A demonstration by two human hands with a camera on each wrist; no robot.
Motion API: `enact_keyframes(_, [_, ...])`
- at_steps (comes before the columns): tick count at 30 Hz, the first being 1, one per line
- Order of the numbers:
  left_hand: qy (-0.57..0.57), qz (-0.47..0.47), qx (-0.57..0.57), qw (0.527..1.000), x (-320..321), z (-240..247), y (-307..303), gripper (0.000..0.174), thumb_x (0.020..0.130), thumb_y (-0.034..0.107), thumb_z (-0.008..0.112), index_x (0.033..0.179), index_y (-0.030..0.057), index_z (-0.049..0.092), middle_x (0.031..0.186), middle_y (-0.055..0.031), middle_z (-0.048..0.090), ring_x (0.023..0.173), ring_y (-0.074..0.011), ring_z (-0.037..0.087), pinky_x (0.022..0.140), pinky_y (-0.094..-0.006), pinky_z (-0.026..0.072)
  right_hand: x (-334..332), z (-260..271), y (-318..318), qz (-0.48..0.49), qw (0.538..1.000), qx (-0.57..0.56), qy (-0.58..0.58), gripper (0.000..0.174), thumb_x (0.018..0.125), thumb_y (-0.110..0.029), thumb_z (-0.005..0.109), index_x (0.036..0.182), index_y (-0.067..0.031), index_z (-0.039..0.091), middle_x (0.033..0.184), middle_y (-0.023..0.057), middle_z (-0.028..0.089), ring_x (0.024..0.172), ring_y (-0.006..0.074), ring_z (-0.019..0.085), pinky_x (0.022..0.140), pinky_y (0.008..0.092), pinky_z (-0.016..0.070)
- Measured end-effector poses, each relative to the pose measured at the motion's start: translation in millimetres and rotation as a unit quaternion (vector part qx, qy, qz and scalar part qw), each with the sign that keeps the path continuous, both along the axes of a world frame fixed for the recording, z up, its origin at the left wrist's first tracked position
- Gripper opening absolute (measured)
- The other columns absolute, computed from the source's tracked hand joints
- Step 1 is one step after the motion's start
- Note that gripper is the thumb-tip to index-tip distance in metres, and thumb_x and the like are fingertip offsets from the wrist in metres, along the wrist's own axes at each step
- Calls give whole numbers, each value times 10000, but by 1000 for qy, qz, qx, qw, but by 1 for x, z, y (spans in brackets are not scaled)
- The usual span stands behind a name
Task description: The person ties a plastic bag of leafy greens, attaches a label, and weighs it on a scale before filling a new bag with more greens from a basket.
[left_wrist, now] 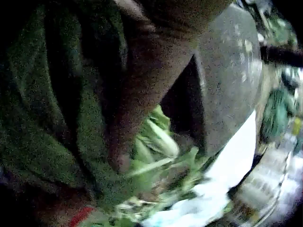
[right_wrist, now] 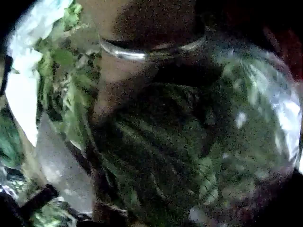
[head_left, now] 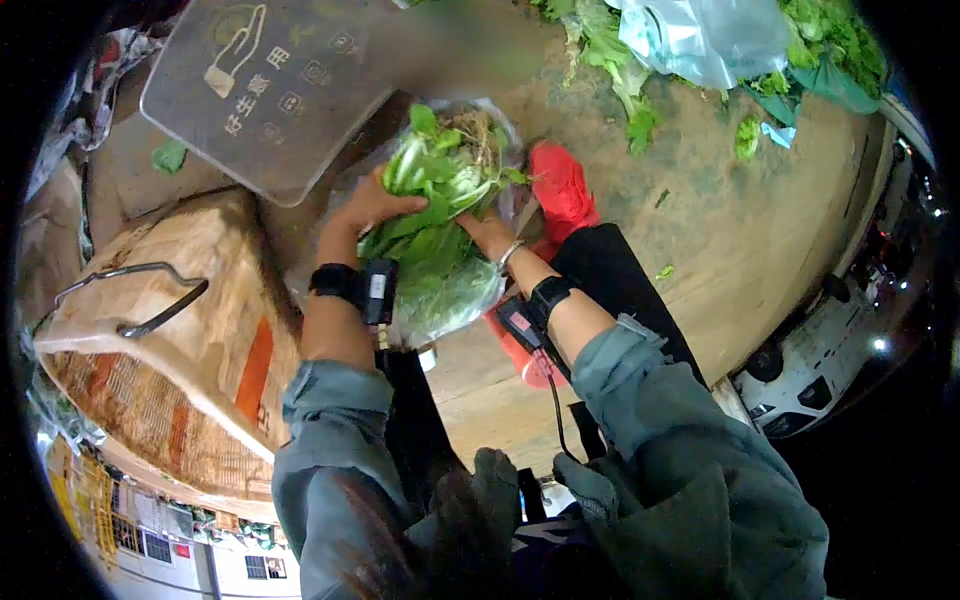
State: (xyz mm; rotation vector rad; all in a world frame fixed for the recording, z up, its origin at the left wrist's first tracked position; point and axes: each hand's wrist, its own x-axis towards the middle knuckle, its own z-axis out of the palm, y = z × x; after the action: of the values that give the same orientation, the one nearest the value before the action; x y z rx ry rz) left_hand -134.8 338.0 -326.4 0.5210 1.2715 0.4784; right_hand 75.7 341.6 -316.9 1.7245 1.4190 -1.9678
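Note:
A bunch of leafy greens (head_left: 430,190) with pale stems and tangled roots is held between both hands. My left hand (head_left: 375,207) grips it from the left, thumb laid across the leaves. From the right, my right hand (head_left: 488,236), with a silver bangle at the wrist, holds the bunch lower down; its fingers are mostly hidden. Leaves fill a clear plastic bag (head_left: 455,315) below the hands. In the left wrist view, the thumb (left_wrist: 124,151) presses against the stems. The right wrist view shows dark leaves (right_wrist: 151,142) beneath the hand, with the clear plastic (right_wrist: 286,118) around them.
A grey lidded box (head_left: 270,90) stands at the upper left, near a large taped foam box (head_left: 180,350) with a wire handle. Red plastic bags (head_left: 562,190) lie right of the bunch. Loose greens (head_left: 610,50) and a pale plastic bag (head_left: 710,40) lie at the back right.

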Motion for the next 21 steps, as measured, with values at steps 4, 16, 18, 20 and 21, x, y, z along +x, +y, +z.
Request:
enact_keyframes(4, [294,-60,106,948,25,6,-8,1053,445,350,817,1304,80,271,1268,-159,372,1120,-309,412,925,-424,333,46,-27,-2,165,984,17,-62,566,809,-435,463,1254,-100,366,1250,183,408,1128,320,415,927,361,339])
enact_keyframes(16, [447,-183,115,868,73,48,-31,1133,412,365,810,1337,238,169,1342,-115,261,1200,-356,276,933,-533,260,-4,33,150,643,730,88,-215,294,693,-261,558,810,-3,637,867,198,606,842,303,586,757,380,456])
enact_keyframes(18, [448,-180,115,868,71,48,-31,1133,408,349,814,1336,253,171,1332,-111,281,1182,-345,306,912,-510,302,-8,18,157,371,838,338,-212,355,755,-332,511,776,4,621,821,204,600,802,334,580,724,408,460])
enact_keyframes(20, [425,-175,86,884,68,48,-29,1069,447,380,794,1327,268,199,1316,-108,298,1185,-333,300,915,-530,280,-13,-6,151,346,813,441,-157,366,773,-347,491,779,-4,620,815,201,598,789,347,575,711,417,459])
enact_keyframes(21, [429,-166,93,883,66,50,-28,1072,440,379,797,1326,266,204,1289,-109,336,1150,-341,348,905,-518,295,-20,-6,151,338,854,365,-153,353,778,-350,489,788,-22,621,826,192,596,789,351,569,713,419,457])
